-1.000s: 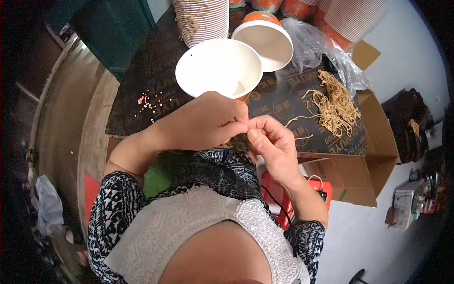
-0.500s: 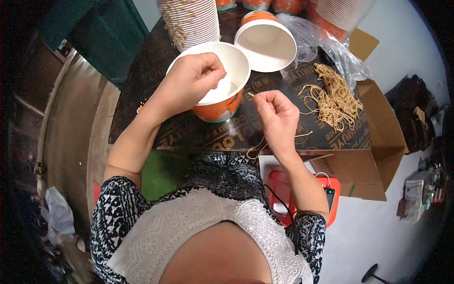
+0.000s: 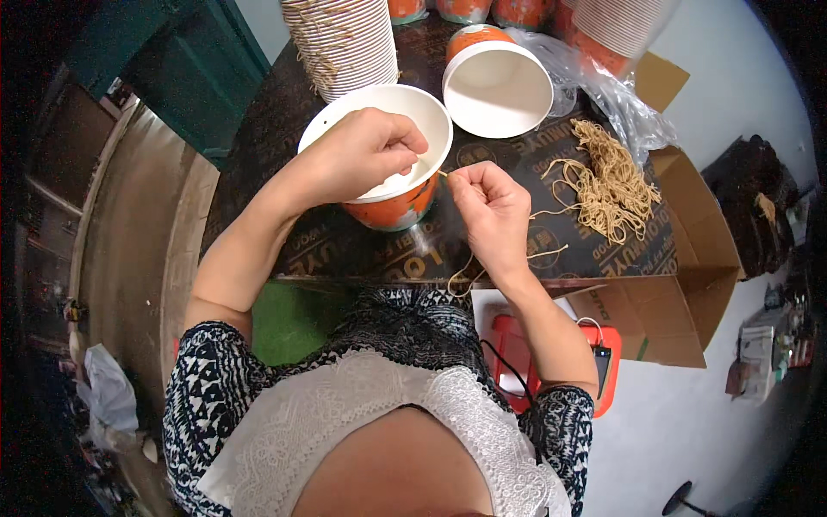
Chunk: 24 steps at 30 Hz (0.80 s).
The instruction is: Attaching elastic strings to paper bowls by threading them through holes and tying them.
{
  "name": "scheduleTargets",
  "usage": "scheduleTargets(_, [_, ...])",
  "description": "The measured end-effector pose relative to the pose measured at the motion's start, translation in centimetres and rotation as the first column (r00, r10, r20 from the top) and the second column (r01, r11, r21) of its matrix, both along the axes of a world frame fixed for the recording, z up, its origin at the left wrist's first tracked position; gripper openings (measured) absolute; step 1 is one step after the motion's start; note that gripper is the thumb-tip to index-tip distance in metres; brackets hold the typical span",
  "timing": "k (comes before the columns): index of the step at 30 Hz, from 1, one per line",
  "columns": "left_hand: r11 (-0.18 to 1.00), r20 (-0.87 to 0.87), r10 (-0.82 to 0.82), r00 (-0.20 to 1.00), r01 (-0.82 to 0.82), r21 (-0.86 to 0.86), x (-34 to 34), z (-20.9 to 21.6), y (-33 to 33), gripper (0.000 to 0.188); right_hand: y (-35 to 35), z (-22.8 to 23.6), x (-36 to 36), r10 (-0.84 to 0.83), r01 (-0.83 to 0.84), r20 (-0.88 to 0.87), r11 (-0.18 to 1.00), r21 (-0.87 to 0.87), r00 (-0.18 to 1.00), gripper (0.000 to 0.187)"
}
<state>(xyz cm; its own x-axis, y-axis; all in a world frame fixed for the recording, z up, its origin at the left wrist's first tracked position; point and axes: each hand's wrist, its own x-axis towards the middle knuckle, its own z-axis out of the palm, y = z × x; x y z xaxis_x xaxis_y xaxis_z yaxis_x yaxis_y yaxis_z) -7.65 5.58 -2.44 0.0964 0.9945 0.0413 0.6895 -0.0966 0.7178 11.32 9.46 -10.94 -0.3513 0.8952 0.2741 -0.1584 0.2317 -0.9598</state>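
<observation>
An orange-printed paper tub (image 3: 398, 212) with a white inside stands near the table's front edge, and a small dark hole shows near its rim. My left hand (image 3: 360, 157) reaches over the tub's mouth from the left with its fingers curled; what they hold, if anything, is hidden. Beside the tub's right wall, my right hand (image 3: 493, 211) pinches a tan string (image 3: 462, 283). The string's short end points at the tub just under its rim, while its length hangs by the table edge below the hand.
A loose bundle of tan strings (image 3: 613, 185) lies at the right. Behind the tub are a tall stack of white-rimmed tubs (image 3: 340, 47) and one tub on its side (image 3: 500, 90). Clear plastic wrap (image 3: 624, 108), a cardboard box (image 3: 642, 314) and a red container (image 3: 607, 370) are at the right.
My right hand has moved left, bringing the string's end to the tub's wall. My left hand has shifted slightly right over the mouth. The tub on its side sits slightly farther right.
</observation>
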Motion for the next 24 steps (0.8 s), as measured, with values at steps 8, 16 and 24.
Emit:
scheduleTargets(8, [0.997,0.008,-0.046,0.999,0.046,-0.064,0.1,0.4,0.2,0.028,0.1,0.0,-0.4,-0.012,0.011,0.033,0.999,0.053,0.999,0.011])
scheduleTargets(16, [0.974,0.094,-0.123,0.988,0.138,-0.180,0.1,0.3,1.3,0.028,0.1,0.0,-0.8,-0.014,0.010,0.061,0.998,0.067,0.998,0.010])
scheduleTargets(24, [0.979,0.150,-0.110,0.983,0.133,-0.156,0.0,-0.4,1.5,0.023,0.0,-0.1,-0.5,-0.002,0.001,0.047,0.999,0.037,0.999,0.012])
